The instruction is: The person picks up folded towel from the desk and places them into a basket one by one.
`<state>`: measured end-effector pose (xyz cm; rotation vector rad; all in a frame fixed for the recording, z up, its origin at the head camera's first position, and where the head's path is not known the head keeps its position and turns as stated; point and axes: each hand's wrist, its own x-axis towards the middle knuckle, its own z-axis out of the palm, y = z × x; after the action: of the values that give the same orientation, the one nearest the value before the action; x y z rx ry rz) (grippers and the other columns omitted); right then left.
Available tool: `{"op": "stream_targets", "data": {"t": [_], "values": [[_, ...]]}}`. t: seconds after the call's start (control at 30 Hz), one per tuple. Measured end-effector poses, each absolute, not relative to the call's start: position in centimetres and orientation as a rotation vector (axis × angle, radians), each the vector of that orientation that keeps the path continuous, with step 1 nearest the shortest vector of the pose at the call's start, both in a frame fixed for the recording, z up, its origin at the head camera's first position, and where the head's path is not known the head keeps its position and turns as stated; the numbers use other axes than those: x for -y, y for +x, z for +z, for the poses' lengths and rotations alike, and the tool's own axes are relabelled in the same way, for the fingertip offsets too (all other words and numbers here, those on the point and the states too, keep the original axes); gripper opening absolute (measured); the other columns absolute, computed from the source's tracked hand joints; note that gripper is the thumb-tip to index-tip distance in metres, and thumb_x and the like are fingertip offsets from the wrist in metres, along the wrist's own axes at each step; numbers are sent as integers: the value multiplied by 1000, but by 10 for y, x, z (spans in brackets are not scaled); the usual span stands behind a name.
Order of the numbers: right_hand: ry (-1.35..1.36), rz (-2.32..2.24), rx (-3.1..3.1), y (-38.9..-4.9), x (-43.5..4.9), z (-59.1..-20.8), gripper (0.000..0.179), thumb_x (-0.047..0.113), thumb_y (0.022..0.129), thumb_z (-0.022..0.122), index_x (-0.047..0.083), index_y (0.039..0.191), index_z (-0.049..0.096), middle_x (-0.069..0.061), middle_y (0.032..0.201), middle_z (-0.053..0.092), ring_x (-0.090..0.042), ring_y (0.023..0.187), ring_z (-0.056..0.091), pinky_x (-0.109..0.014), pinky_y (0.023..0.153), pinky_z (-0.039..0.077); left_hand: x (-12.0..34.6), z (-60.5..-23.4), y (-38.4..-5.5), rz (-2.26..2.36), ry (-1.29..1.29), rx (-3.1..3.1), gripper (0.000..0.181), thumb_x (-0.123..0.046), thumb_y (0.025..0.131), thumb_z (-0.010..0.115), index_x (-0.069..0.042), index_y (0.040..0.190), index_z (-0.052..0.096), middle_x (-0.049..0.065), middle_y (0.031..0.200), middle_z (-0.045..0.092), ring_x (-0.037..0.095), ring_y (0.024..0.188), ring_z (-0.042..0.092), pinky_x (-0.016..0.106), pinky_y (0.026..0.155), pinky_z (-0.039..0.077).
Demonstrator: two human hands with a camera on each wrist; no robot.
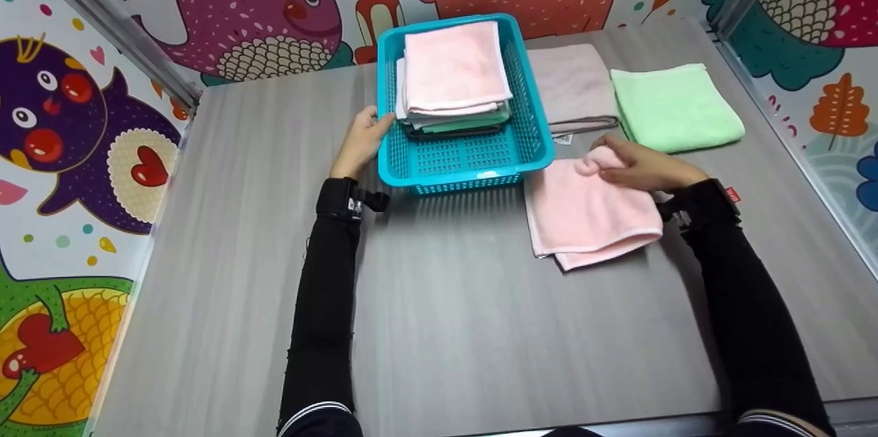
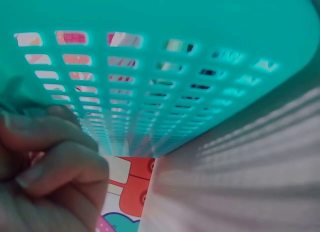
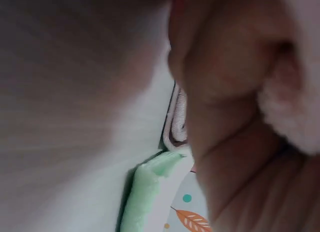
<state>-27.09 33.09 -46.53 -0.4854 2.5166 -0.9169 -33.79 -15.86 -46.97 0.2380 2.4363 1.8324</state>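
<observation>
My left hand grips the left rim of a teal plastic basket; in the left wrist view its curled fingers are at the basket's perforated side wall. Inside the basket lies a stack of folded cloths, with a pink towel on top and green and dark edges below. Right of the basket, my right hand pinches a folded pink towel by its upper edge, which bunches up between thumb and fingers. The towel's lower edge hangs in loose layers toward me.
A folded greyish-pink towel lies against the basket's right side, and a folded light-green towel is beside it. Printed wall panels enclose the grey table at the back and both sides.
</observation>
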Motion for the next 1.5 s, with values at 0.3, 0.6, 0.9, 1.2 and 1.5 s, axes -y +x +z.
{"op": "stream_targets", "data": {"t": [0.3,0.6,0.9,1.2,1.5], "values": [[-416,-1211,-2521,-273,-337,-417,49,31,104,62,23,148,41,-1,140,52,-17,121,49,-24,96,42,159,-472,-338,1861,248,-2431,34,-17,109,50,-12,83,29,-7,64,25,5,50,22,21,51,21],[-418,-1800,-2426,-282,-333,-383,41,12,101,66,18,137,49,-4,123,53,-14,95,60,-20,71,55,157,-472,-339,1855,226,-2419,34,-18,109,50,-12,84,29,-6,65,26,6,50,23,22,52,22],[-778,-2430,-2029,-289,-284,-365,43,-8,92,63,3,132,52,-19,124,55,-25,102,58,-27,81,52,154,-470,-339,1866,223,-2398,32,-17,109,50,-12,84,31,-6,65,28,6,51,25,21,53,23],[-907,-2480,-1955,-301,-213,-363,43,-4,92,66,4,131,51,-20,126,56,-30,107,57,-34,88,51,162,-466,-333,1684,212,-2540,31,-23,110,50,-10,88,31,-3,68,28,11,55,26,25,56,24],[-1030,-2260,-1928,-295,-166,-364,41,2,99,62,10,135,44,-17,130,51,-35,114,55,-37,91,53,144,-409,-307,1623,524,-2776,79,-58,101,57,-11,158,30,23,146,47,33,134,47,52,115,37]]}}
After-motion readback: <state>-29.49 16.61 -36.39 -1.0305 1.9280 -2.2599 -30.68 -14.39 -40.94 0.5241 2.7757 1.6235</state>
